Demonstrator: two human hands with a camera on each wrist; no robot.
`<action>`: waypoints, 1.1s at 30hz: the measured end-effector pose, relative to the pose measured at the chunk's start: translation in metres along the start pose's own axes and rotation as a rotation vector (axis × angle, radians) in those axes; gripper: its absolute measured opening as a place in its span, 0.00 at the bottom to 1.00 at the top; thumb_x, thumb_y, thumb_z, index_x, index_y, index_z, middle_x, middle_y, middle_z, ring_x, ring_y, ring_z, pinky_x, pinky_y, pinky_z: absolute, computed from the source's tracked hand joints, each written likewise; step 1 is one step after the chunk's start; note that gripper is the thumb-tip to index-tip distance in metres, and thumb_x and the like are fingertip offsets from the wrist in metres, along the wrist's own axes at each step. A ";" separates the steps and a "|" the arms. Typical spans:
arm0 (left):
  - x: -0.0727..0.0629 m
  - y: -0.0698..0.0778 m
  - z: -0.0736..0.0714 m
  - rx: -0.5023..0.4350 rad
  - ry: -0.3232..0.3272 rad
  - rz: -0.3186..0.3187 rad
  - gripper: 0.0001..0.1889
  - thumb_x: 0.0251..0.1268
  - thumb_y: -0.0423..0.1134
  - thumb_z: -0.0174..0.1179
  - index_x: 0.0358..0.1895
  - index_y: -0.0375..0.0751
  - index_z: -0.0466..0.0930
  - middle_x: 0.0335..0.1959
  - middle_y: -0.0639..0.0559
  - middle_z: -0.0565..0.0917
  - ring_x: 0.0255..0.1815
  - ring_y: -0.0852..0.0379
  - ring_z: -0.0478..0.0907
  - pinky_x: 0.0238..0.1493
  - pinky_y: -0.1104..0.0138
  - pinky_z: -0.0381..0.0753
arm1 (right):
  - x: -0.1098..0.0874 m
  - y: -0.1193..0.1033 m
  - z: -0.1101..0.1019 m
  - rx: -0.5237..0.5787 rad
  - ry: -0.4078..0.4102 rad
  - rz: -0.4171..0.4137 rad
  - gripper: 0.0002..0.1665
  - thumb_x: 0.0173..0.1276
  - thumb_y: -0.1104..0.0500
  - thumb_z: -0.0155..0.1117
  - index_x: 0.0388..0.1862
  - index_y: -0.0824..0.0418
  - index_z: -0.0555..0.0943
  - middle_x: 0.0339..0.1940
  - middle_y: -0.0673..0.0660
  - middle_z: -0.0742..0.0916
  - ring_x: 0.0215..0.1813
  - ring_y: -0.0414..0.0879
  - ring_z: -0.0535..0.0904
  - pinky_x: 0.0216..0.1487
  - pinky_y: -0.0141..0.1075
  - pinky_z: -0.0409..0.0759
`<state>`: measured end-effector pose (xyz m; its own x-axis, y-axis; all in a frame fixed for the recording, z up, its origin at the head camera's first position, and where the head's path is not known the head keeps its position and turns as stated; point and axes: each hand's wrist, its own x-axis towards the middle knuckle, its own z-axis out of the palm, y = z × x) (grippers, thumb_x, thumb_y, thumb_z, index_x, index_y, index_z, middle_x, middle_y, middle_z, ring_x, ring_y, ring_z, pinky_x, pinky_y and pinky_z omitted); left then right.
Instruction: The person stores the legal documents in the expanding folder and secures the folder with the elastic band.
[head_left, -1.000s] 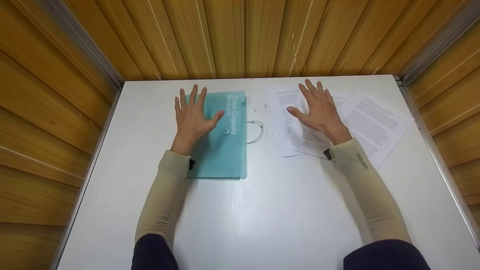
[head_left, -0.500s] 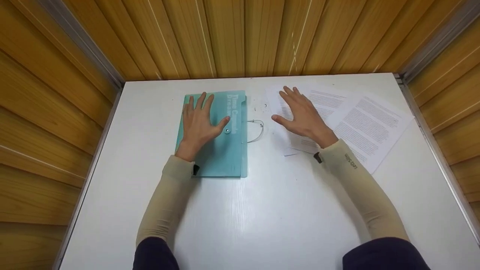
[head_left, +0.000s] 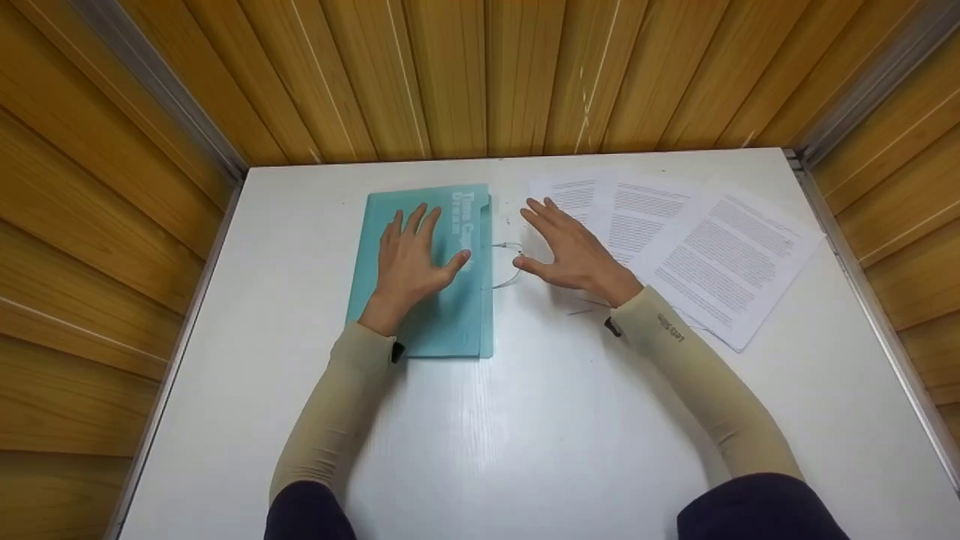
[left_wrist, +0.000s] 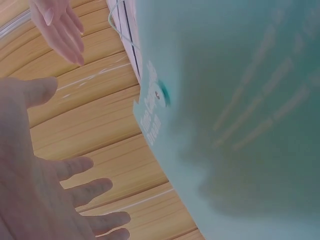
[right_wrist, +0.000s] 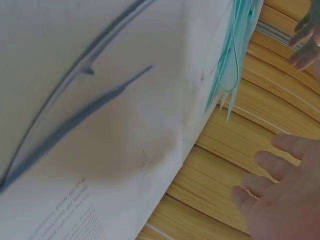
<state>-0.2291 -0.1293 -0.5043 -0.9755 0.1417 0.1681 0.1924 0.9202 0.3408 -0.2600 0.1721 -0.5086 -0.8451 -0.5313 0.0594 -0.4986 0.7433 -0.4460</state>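
Observation:
A teal document folder [head_left: 442, 322] with white lettering lies flat on the table, its round button [left_wrist: 158, 94] showing in the left wrist view. A thin cord loop [head_left: 510, 279] sticks out from its right edge. My left hand [head_left: 409, 270] hovers over the folder with spread fingers and casts a shadow on it. Held above the table between the folder and the papers is my right hand [head_left: 571, 255], its fingers extended and thumb apart. Several printed sheets [head_left: 724, 262] lie fanned out and overlapping to its right. Both hands hold nothing.
The white table [head_left: 480, 450] runs up to a wood-patterned wall [head_left: 517, 75] at the back, with similar panels at both sides. Metal strips [head_left: 180, 97] line the corners where the panels meet.
My right hand has moved left and toward me, off the papers to near the cord. My left hand has shifted right and toward me, farther over the folder.

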 end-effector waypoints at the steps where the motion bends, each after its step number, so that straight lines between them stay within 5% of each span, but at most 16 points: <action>1: 0.000 0.001 0.001 0.005 -0.008 -0.001 0.50 0.65 0.74 0.53 0.84 0.48 0.63 0.84 0.41 0.64 0.85 0.28 0.55 0.81 0.35 0.55 | 0.000 0.000 0.002 0.006 -0.009 -0.003 0.57 0.73 0.23 0.56 0.89 0.52 0.57 0.91 0.50 0.57 0.91 0.54 0.45 0.85 0.61 0.52; 24: -0.009 0.016 0.024 0.057 -0.155 0.105 0.50 0.69 0.73 0.53 0.84 0.42 0.62 0.85 0.42 0.65 0.86 0.31 0.56 0.84 0.40 0.52 | 0.027 -0.017 0.035 -0.171 -0.219 -0.157 0.61 0.72 0.24 0.56 0.89 0.61 0.54 0.91 0.58 0.57 0.90 0.57 0.49 0.86 0.53 0.53; 33: -0.011 0.022 0.032 0.093 -0.203 0.098 0.46 0.71 0.67 0.58 0.83 0.39 0.63 0.83 0.40 0.68 0.83 0.31 0.61 0.82 0.40 0.60 | 0.031 -0.019 0.044 -0.194 -0.266 -0.157 0.62 0.71 0.27 0.58 0.89 0.62 0.53 0.90 0.58 0.57 0.91 0.57 0.49 0.87 0.51 0.52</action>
<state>-0.2177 -0.0986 -0.5282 -0.9557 0.2942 0.0035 0.2861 0.9266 0.2441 -0.2680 0.1239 -0.5372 -0.6884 -0.7132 -0.1321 -0.6670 0.6940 -0.2709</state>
